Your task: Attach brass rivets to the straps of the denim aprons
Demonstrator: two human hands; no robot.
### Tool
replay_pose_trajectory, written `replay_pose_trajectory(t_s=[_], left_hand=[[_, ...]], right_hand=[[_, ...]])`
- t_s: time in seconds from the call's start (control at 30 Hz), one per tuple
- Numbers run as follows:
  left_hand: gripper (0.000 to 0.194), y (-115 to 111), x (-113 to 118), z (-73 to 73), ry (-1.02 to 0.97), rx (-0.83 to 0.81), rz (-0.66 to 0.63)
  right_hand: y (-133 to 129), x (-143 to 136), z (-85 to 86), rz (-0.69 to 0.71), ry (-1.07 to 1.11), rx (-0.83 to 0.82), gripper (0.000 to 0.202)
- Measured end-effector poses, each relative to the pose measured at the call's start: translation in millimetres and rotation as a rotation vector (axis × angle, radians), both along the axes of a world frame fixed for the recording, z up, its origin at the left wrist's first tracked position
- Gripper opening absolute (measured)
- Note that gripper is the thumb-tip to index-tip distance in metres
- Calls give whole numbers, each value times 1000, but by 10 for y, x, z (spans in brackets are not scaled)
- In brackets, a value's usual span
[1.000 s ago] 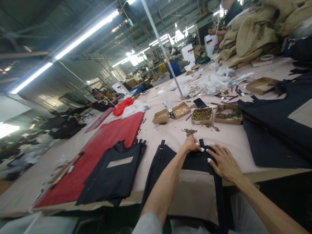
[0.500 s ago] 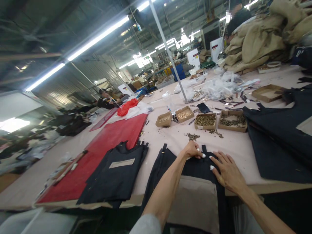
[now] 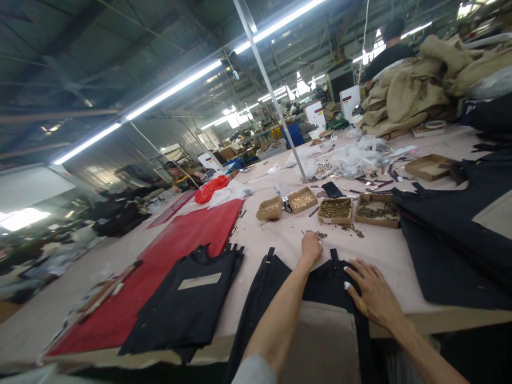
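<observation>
While the left hand [image 3: 312,249] is beside fasteners [image 3: 321,234], the right hand [image 3: 373,292] touches fabric [image 3: 327,286].

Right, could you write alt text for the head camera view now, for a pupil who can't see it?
A person's right hand rests on dark cloth with a tan patch, while the left hand is beside a loose pile of small metal pieces. Beyond are cardboard boxes holding similar pieces; more dark cloth and a red sheet lie to the left.
</observation>
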State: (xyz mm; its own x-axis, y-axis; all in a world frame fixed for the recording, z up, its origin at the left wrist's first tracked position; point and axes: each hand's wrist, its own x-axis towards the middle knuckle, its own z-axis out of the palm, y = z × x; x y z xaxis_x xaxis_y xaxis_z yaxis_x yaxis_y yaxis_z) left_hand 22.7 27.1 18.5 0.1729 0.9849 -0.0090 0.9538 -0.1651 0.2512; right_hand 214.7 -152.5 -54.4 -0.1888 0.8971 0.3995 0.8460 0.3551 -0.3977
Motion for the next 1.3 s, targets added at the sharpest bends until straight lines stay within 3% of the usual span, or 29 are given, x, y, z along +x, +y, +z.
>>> replay_pose_trajectory(t_s=[0.3, 0.53, 0.7, 0.87, 0.97, 1.1, 1.2, 1.3], left_hand=[[35, -105, 73, 24, 200, 53, -117], [34, -99, 81, 144, 310, 22, -243], [37, -81, 208, 244, 381, 6, -338], [31, -242, 239, 329, 303, 60, -252], [24, -521, 157, 236, 134, 45, -258], [20, -883, 98, -5, -40, -35, -329], [19, -976, 115, -111, -99, -27, -297], [17, -945, 129, -121, -138, -20, -266]], right_hand=[[-7, 10, 32, -7, 24, -11, 49], [7, 15, 14, -1, 4, -12, 49], [-8, 35, 28, -2, 10, -17, 48], [-12, 44, 45, -14, 32, -16, 48], [-5, 46, 46, -11, 40, -25, 49], [-2, 54, 41, -9, 34, -39, 50], [-4, 59, 37, -11, 27, -39, 49], [-4, 62, 35, -7, 19, -43, 50]])
